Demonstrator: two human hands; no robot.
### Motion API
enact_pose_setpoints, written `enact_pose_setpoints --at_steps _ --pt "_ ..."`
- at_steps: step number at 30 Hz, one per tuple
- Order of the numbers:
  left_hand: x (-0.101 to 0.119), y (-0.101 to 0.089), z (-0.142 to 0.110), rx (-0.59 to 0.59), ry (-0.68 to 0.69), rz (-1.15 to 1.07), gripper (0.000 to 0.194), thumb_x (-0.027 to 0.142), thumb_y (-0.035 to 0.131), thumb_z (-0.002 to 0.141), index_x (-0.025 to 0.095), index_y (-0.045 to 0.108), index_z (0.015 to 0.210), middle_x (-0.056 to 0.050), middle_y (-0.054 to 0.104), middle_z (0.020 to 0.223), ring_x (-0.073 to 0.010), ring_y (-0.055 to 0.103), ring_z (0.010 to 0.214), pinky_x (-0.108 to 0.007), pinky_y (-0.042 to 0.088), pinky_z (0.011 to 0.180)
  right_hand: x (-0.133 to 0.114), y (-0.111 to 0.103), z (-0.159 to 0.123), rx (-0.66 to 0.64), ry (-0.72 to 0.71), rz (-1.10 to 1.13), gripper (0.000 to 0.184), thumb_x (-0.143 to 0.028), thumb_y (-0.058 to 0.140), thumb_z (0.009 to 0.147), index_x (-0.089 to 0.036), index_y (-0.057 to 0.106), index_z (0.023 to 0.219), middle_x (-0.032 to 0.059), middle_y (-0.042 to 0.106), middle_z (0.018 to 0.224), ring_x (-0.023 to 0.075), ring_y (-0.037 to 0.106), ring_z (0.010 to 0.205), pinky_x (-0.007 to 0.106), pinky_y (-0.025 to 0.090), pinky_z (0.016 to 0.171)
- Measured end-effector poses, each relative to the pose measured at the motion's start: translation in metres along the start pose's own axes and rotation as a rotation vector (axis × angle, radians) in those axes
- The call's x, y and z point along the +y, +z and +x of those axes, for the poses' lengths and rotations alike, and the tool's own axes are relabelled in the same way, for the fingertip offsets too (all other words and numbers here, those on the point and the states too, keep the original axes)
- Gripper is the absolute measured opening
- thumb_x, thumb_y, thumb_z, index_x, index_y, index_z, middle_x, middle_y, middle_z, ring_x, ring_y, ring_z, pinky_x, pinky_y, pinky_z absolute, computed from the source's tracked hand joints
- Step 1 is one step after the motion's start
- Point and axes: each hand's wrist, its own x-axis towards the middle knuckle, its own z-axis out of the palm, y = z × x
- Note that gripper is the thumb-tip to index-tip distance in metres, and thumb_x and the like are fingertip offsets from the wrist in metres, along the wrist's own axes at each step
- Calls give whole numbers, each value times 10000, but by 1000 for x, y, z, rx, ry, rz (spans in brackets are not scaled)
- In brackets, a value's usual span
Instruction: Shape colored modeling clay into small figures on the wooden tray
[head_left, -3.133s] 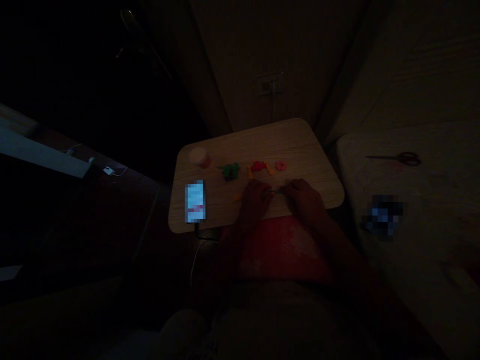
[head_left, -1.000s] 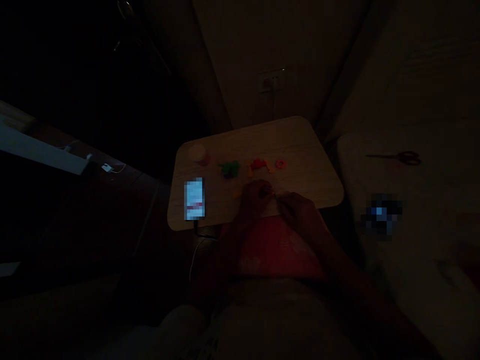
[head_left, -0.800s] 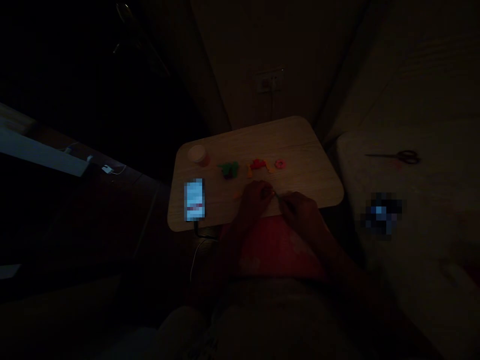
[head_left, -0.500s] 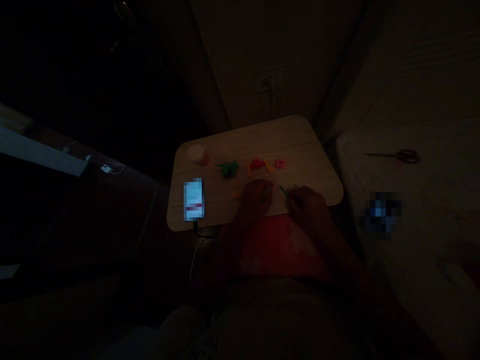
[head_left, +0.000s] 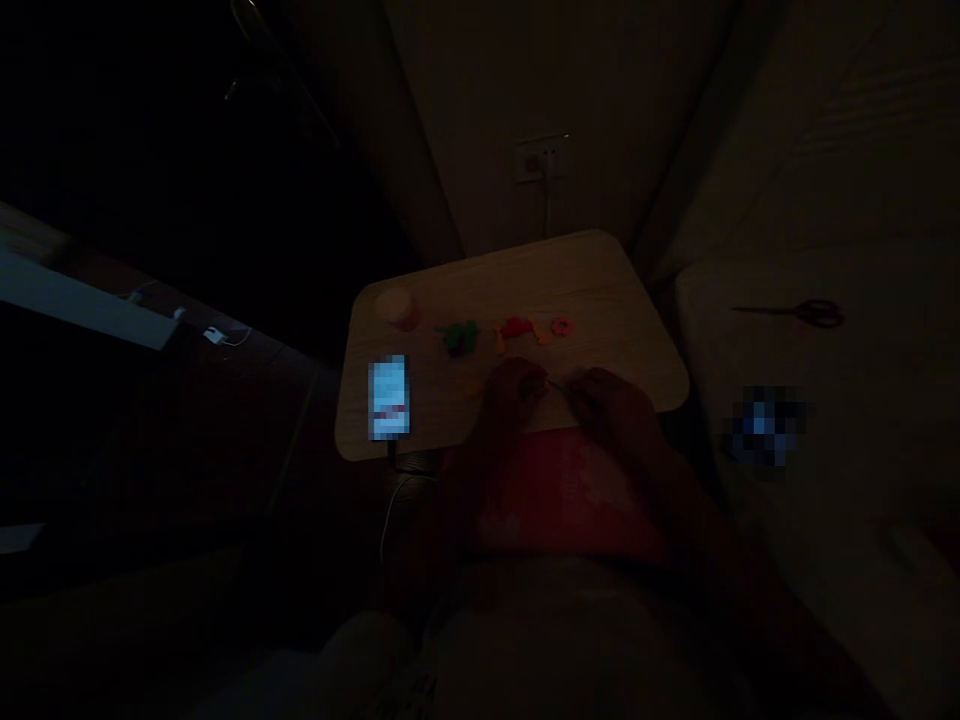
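The scene is very dim. My left hand [head_left: 511,392] rests near the front of the small table, its fingers pinched round a small orange piece [head_left: 546,383] that is mostly hidden. My right hand [head_left: 613,402] is closed on a thin greenish stick-like tool [head_left: 556,385], whose tip reaches the left fingertips. Beyond the hands lie a red piece [head_left: 517,327] with orange parts at its sides, a pink flower-shaped ring [head_left: 562,327] and a green toy-like piece [head_left: 460,337]. Another small orange piece [head_left: 472,388] lies left of my left hand.
On the wooden table [head_left: 570,270] are a lidded tub [head_left: 397,308] and a lit phone [head_left: 389,398] with a cable. Scissors [head_left: 799,313] and a blurred dark object [head_left: 765,427] lie on the pale surface at right. A wall socket [head_left: 541,158] is behind the table.
Half a second ago the tool's tip was apart from my left hand; my right hand has moved left and the tip is back at the left fingertips. The left hand has hardly moved.
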Motion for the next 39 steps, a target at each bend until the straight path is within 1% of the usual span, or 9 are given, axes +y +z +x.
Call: enact_pose_setpoints --at_steps 5,12,16,21,26,29,32,35,39 --pt "0 0 -1 -9 -16 -25 112 181 729 886 195 734 997 -55 749 995 -209 681 965 -375 545 950 6 -4 0 -7 -42 -14 224 -227 567 976 -203 780 1041 113 753 1070 254 694 958 353 529 797" --pt "0 -1 -1 -18 -38 -52 114 155 736 873 198 745 978 -43 756 981 -198 687 944 -361 551 939 15 -3 -2 -9 -78 77 242 -237 566 973 -222 784 1077 107 754 1134 258 705 1042 374 551 893" --pt "0 -1 0 -9 -25 -43 90 156 744 869 192 746 951 -45 755 970 -202 684 945 -363 548 932 16 -2 -1 -6 -62 104 225 -237 567 969 -207 777 1044 105 755 1071 252 711 982 367 549 861" --pt "3 -3 0 -24 47 -18 65 143 724 876 194 745 911 -50 755 963 -212 677 977 -392 534 974 10 4 -1 68 -18 72 178 -210 576 943 -185 748 981 111 737 998 251 697 911 361 529 821" --pt "5 -3 0 -41 77 12 66 198 769 855 197 737 913 -57 752 963 -225 673 980 -395 532 960 0 13 -3 64 8 45 144 -202 581 928 -189 724 920 101 712 937 238 671 843 344 507 773" --pt "5 -2 0 -35 53 40 48 205 735 882 207 730 930 -56 750 956 -222 673 969 -389 529 949 -6 17 -3 73 30 34 130 -187 584 915 -183 712 897 104 706 909 238 661 814 343 500 749" --pt "5 -1 -1 -13 17 64 104 204 737 866 213 716 967 -51 743 960 -217 669 942 -377 529 923 -12 19 -4 95 42 27 128 -181 578 912 -190 702 881 105 705 893 242 657 820 343 499 746" --pt "6 -1 -1 -12 -4 73 112 203 746 847 213 701 949 -38 729 922 -213 662 910 -372 524 912 -17 19 -4 87 45 23 140 -188 570 923 -193 699 870 107 706 894 241 656 819 343 500 746" --pt "9 -2 -2 -13 -2 99 79 204 740 857 211 695 921 -41 724 910 -222 657 920 -391 508 943 -22 19 -5 69 64 6 134 -187 576 923 -190 693 857 109 710 900 237 656 806 338 491 735"
